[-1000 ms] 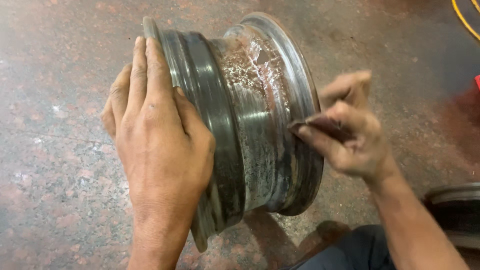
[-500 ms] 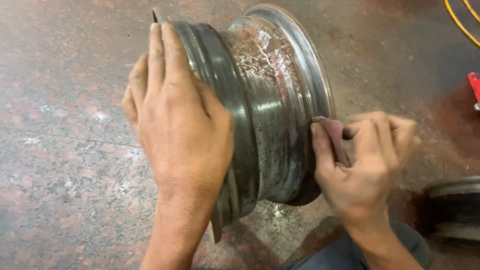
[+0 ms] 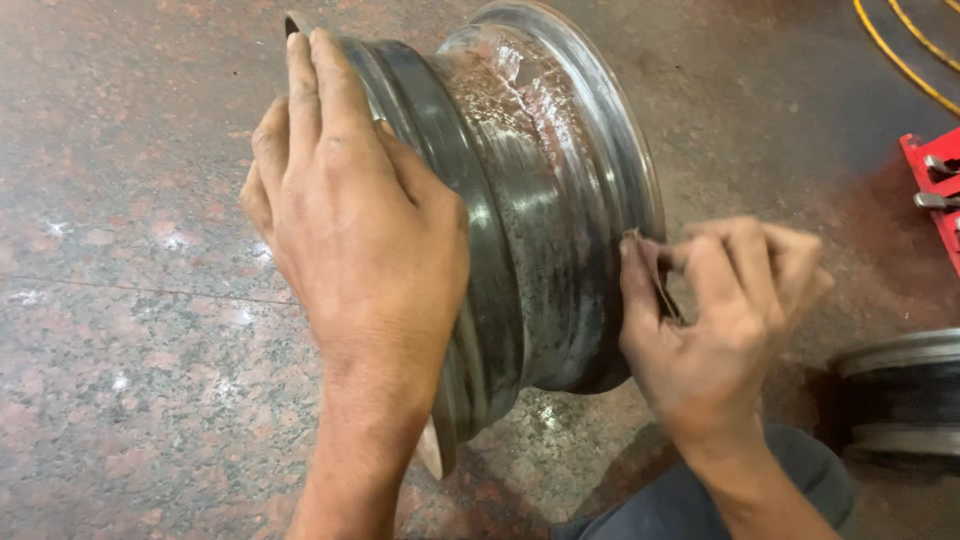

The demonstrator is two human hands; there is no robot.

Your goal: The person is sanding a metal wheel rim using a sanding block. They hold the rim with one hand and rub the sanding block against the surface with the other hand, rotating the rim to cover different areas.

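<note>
A worn steel wheel rim (image 3: 545, 200) stands on its edge on the stone floor, its barrel dull grey with rusty, scuffed patches. My left hand (image 3: 360, 220) lies flat over the near flange, fingers wrapped over the top, steadying it. My right hand (image 3: 715, 310) pinches a small folded piece of brown sandpaper (image 3: 655, 275) and presses it against the far flange at the rim's right edge.
The floor is reddish speckled granite (image 3: 130, 330). A second metal rim (image 3: 900, 395) lies at the right edge. A red tool tray (image 3: 940, 185) sits at the far right, with a yellow hose (image 3: 900, 55) curving across the top right corner. My dark-trousered knee (image 3: 680, 500) is at the bottom.
My right hand slid down and back along the right flange with the sandpaper. The rim and my left hand now sit closer and larger in view.
</note>
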